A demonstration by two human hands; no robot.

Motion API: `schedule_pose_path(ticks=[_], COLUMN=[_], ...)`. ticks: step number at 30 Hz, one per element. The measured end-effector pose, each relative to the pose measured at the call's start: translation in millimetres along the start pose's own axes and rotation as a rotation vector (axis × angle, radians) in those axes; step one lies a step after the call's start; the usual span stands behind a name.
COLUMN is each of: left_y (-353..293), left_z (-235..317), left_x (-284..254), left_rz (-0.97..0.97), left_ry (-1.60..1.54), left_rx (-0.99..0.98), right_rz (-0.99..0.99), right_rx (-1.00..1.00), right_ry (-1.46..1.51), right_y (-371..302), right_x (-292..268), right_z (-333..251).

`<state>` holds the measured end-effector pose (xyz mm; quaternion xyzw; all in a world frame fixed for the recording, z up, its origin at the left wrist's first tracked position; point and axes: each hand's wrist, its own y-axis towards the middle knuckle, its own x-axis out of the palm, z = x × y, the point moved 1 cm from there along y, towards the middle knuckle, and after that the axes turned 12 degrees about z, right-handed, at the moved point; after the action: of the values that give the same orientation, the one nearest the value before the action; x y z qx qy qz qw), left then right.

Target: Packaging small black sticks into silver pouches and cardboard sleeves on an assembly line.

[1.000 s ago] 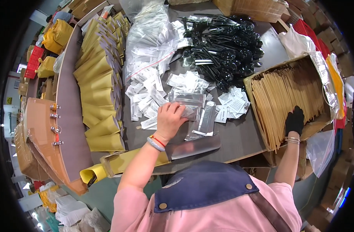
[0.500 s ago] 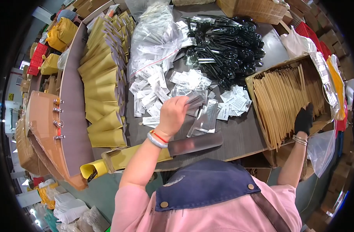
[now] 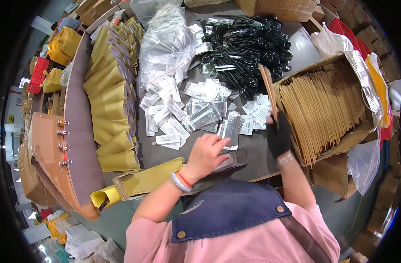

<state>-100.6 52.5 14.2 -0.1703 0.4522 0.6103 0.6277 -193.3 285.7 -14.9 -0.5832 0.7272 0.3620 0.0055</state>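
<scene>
My left hand (image 3: 204, 155) hovers at the front edge of the table with fingers apart. Just beyond its fingertips a small clear packet (image 3: 229, 162) lies in a dark metal chute (image 3: 240, 160). In a black glove with bare fingertips, my right hand (image 3: 279, 136) grips a thin tan strip (image 3: 268, 85), held upright; whether wood or paper I cannot tell. That hand is left of a cardboard box (image 3: 312, 160) tightly packed with similar tan strips (image 3: 321, 109). Clear flat packets (image 3: 204, 116) and white printed sachets (image 3: 165, 118) lie beyond my left hand.
Black plastic spoons (image 3: 253, 52) are heaped at the back. A clear bag (image 3: 165, 48) of white sachets stands beside them. Gold paper sleeves (image 3: 108, 101) line the left side. A yellow trough (image 3: 152, 175) joins the chute, its yellow mouth (image 3: 105, 196) at the table edge.
My left hand has come down toward me from the packet pile to the chute, where a clear packet now lies. The right hand has left the box, moving left with a tan strip.
</scene>
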Motion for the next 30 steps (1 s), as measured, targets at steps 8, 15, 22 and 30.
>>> schedule_pose_path(ticks=[8, 15, 22, 30], left_y=[66.7, 69.9, 67.2, 3.7], left_z=[-3.9, -20.8, -10.0, 4.8], left_x=[81.7, 74.0, 73.6, -21.6], left_rz=[0.088, -0.004, 0.272, 0.058], left_ry=[0.102, 0.106, -0.118, -0.063], left_rx=[-0.041, -0.123, -0.054, -0.093], right_rz=[-0.335, -0.230, -0.250, -0.060], right_rx=[-0.094, -0.081, 0.129, 0.455], right_ry=[-0.427, -0.326, -0.196, 0.161], right_y=[91.8, 96.9, 100.7, 61.2], right_x=[67.5, 60.5, 22.1, -45.6], right_z=[25.0, 36.9, 15.5, -29.6])
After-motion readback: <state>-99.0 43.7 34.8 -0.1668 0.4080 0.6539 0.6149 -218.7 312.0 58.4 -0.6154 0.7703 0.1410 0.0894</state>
